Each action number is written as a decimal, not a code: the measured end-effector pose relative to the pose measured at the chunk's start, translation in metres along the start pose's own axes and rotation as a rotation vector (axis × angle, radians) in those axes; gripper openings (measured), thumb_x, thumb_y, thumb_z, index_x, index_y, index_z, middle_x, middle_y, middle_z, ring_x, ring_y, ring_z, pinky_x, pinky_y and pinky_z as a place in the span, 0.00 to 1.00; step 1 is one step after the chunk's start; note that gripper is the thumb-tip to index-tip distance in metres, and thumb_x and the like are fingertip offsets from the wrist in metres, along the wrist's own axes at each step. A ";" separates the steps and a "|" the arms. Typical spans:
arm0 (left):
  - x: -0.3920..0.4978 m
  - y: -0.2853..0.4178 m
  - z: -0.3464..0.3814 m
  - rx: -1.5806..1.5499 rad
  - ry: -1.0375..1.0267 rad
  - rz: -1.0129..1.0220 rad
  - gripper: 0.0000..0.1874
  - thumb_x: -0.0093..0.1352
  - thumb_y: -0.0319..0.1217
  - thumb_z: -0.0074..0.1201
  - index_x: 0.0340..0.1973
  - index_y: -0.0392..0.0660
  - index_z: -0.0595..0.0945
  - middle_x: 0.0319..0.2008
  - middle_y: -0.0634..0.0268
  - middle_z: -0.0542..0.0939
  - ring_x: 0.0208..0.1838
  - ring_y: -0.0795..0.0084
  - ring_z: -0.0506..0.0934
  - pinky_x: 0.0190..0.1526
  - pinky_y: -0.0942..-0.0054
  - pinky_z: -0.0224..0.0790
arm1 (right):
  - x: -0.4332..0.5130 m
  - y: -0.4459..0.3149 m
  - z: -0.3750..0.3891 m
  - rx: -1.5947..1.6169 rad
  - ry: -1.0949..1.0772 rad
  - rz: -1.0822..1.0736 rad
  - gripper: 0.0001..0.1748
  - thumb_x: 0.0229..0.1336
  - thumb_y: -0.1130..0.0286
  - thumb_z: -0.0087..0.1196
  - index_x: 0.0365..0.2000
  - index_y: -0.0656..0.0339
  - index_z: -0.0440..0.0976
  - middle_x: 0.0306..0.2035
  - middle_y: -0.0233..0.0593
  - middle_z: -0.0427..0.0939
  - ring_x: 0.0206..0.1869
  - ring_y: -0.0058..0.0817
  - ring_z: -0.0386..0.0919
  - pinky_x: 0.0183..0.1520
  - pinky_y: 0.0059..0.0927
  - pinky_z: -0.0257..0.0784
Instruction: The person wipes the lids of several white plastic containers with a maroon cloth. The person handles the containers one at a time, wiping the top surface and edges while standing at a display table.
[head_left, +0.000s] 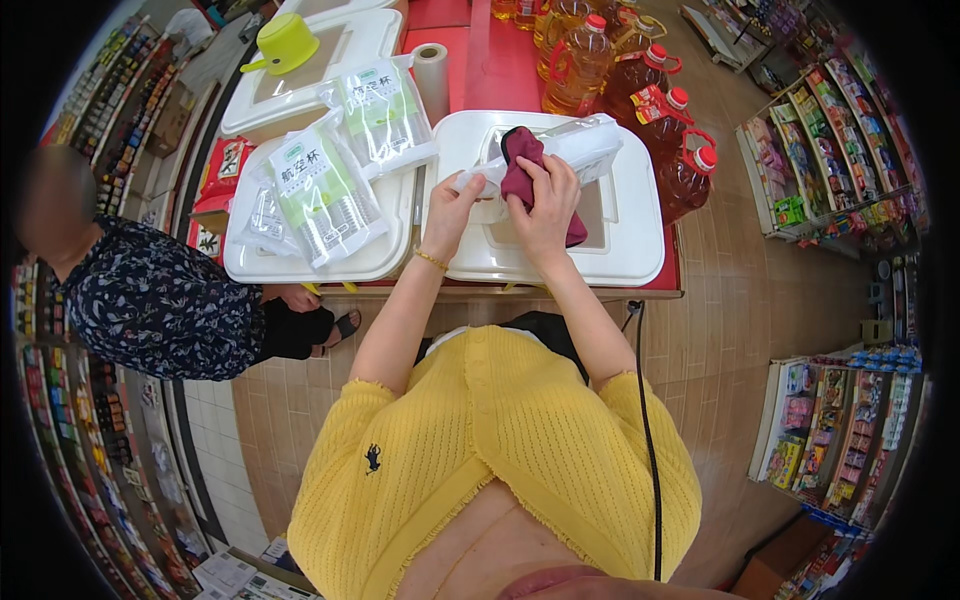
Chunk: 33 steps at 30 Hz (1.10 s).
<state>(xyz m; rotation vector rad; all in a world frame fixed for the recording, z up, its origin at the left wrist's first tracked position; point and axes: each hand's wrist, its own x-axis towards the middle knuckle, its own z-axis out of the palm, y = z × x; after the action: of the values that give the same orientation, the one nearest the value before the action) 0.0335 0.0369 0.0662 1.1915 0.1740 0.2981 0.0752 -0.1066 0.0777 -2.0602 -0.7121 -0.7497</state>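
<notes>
My left hand (451, 215) pinches one end of a clear plastic package (592, 146) with white contents, held above a white lidded bin (630, 251). In my right hand (546, 202) is a dark red cloth (523, 169), pressed against that package and partly covering it. One end of the cloth hangs down below my right palm. On the lid of the bin to the left lie a bag of plastic cups (322, 195) and a second bag of cups (380, 112), both with green and white printed wrapping.
A lime-green dipper (285, 46) rests on a farther bin lid (356, 45), near a roll of clear film (430, 75). Large oil bottles (581, 64) with red caps line the right side. A person (161, 296) stands at left. Stocked shelves (832, 142) flank the tiled floor.
</notes>
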 end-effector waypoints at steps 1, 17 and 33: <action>0.000 0.000 0.000 0.006 -0.009 0.008 0.11 0.70 0.35 0.56 0.38 0.40 0.82 0.35 0.71 0.81 0.35 0.84 0.73 0.40 0.79 0.66 | 0.000 0.000 0.000 -0.001 -0.002 -0.002 0.30 0.41 0.70 0.61 0.50 0.54 0.71 0.54 0.43 0.66 0.61 0.44 0.60 0.62 0.48 0.53; -0.005 0.007 0.025 0.160 0.208 0.076 0.09 0.59 0.29 0.64 0.29 0.39 0.80 0.25 0.73 0.78 0.27 0.85 0.72 0.28 0.83 0.64 | -0.004 0.001 0.002 -0.008 0.009 -0.001 0.30 0.42 0.74 0.60 0.52 0.56 0.70 0.53 0.44 0.65 0.62 0.45 0.60 0.63 0.48 0.53; -0.003 0.000 0.007 0.064 0.087 -0.046 0.05 0.62 0.25 0.60 0.34 0.39 0.82 0.31 0.70 0.81 0.34 0.83 0.75 0.38 0.83 0.66 | -0.005 0.003 0.002 -0.063 -0.003 -0.031 0.32 0.41 0.74 0.62 0.52 0.55 0.70 0.53 0.43 0.66 0.62 0.45 0.61 0.61 0.47 0.54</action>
<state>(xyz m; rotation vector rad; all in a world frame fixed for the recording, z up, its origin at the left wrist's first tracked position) 0.0329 0.0298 0.0690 1.2374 0.2882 0.3056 0.0745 -0.1069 0.0719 -2.1121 -0.7326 -0.7959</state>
